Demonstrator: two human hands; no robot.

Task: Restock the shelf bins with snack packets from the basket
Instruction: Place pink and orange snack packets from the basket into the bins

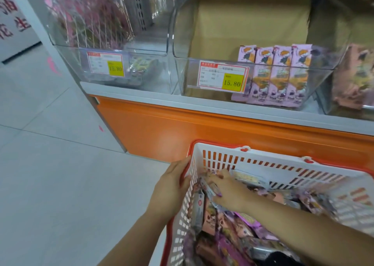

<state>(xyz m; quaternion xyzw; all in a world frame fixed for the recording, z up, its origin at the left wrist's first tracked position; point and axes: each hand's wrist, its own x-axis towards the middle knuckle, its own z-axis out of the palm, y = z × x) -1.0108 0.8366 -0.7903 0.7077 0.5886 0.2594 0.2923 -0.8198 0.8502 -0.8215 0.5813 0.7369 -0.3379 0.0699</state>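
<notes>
A white basket with a red rim [263,154] sits low in front of the shelf, full of pink and purple snack packets [232,231]. My left hand [172,186] grips the basket's left rim. My right hand [224,190] reaches into the basket's far left corner and its fingers curl round a small packet [210,186] there. Above, a clear shelf bin [202,65] holds a row of upright pink packets [281,73] at its right side. A second clear bin [66,53] to the left has a few packets at the bottom.
Both bins stand on a grey ledge over an orange cabinet front [182,132]. Yellow price tags [231,82] reading 15.80 hang on the bin fronts. A further bin of packets [354,79] is at the far right. Pale tiled floor [60,164] spreads to the left.
</notes>
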